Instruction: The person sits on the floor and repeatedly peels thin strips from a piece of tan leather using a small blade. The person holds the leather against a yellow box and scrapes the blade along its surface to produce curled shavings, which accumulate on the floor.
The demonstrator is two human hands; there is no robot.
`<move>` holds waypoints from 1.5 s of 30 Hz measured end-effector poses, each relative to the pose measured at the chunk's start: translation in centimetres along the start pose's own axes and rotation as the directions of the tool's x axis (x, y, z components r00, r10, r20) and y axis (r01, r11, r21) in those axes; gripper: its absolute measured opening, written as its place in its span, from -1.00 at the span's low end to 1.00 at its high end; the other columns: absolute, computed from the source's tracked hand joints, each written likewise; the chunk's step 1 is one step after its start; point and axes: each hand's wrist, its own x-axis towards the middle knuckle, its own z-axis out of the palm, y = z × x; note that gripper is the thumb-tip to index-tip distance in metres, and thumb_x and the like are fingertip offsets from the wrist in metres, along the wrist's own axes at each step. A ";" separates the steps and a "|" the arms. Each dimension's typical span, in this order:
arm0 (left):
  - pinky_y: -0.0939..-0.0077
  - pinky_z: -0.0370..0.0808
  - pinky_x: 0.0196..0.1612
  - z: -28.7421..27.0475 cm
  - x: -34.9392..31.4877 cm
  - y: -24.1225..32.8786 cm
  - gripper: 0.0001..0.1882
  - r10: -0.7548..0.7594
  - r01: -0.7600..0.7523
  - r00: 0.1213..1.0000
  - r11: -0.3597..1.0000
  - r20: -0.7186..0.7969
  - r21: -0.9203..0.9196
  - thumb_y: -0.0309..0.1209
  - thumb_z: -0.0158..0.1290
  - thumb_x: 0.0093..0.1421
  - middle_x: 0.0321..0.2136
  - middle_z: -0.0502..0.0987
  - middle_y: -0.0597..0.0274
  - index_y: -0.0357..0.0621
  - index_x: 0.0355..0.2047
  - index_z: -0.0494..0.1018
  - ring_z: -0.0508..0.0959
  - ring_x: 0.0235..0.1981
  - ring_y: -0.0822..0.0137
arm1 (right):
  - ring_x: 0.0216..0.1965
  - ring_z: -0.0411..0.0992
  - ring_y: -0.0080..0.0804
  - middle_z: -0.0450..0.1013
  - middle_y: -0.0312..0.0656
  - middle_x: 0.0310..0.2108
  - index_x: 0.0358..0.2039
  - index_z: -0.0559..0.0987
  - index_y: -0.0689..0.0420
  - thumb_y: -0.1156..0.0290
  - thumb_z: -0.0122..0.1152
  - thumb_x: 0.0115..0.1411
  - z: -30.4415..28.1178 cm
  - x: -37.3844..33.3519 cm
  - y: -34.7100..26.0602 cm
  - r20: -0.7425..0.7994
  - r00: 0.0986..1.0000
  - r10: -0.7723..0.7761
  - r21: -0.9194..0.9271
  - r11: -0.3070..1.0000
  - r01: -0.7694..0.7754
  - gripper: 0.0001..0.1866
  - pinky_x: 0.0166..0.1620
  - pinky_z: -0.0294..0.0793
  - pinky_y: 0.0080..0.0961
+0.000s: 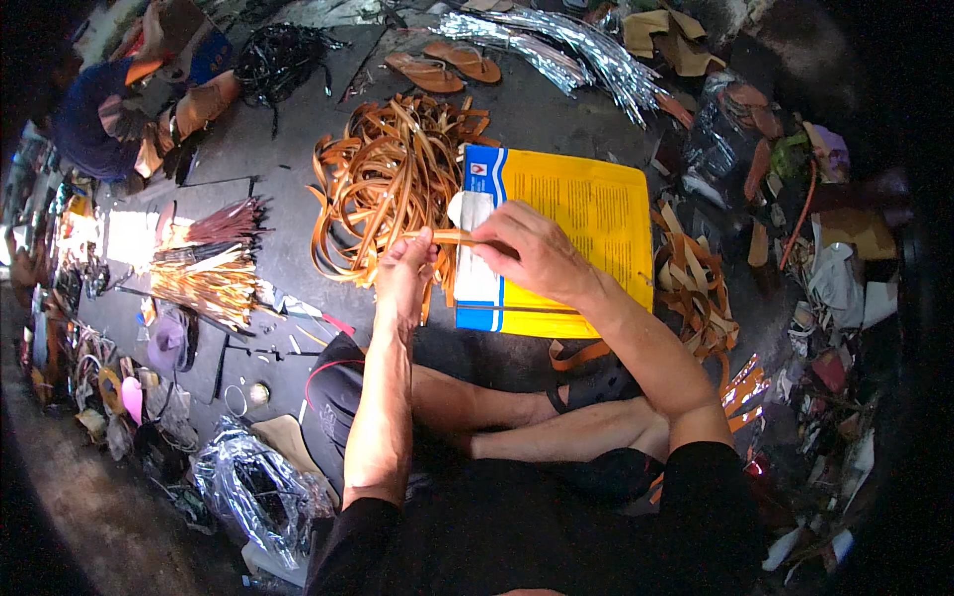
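Between my two hands a tan leather strip (453, 237) is stretched, over the left edge of a yellow and blue bag (586, 219) that lies flat. My left hand (405, 263) pinches one part of the strip between thumb and fingers. At the other end my right hand (532, 248) is closed on it, its fingertips above a white patch of the bag. Just beyond my left hand lies a large tangled heap of tan leather strips (388, 169), touching the bag's left side.
Bundles of brown and tan strips (204, 283) lie at the left. More strips (696, 288) are heaped right of the bag. Sandals (427, 72), silvery strands (566, 50) and a black tangle (283, 60) lie farther off. Scraps (835, 268) crowd the right; clear wrap (260, 487) sits near left.
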 end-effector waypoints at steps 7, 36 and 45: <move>0.74 0.29 -0.42 -0.9 0.1 0.6 -0.82 0.026 -0.025 1.000 0.999 -0.015 0.047 -0.28 0.17 0.22 -0.53 0.52 0.38 -0.08 -0.45 0.50 0.44 -0.48 0.60 | -0.31 0.43 -0.15 0.40 -0.15 -0.42 -0.44 0.49 0.16 0.50 0.30 0.02 -0.3 -0.3 0.0 0.038 0.997 0.061 0.008 0.998 -0.061 -0.86 -0.24 0.45 -0.30; 0.73 0.35 -0.47 -5.2 1.8 2.3 -0.85 0.070 -0.079 0.989 0.995 -0.133 -0.065 -0.35 0.15 0.22 -0.56 0.48 0.41 0.00 -0.46 0.42 0.44 -0.53 0.58 | -0.35 0.42 -0.18 0.38 -0.17 -0.44 -0.46 0.48 0.14 0.55 0.26 0.00 1.0 0.4 0.2 -0.020 0.998 -0.059 -0.095 0.994 0.057 -0.89 -0.25 0.45 -0.31; 0.52 0.46 -0.36 1.1 -1.8 3.3 -0.46 -0.057 0.129 0.988 0.815 0.144 -0.564 0.05 0.09 0.20 -0.49 0.55 0.14 -0.28 -0.25 0.48 0.54 -0.48 0.34 | -0.32 0.41 -0.18 0.38 -0.17 -0.43 -0.45 0.50 0.17 0.53 0.26 0.03 0.8 0.3 -0.2 -0.020 0.999 -0.048 -0.122 0.992 0.045 -0.91 -0.21 0.45 -0.33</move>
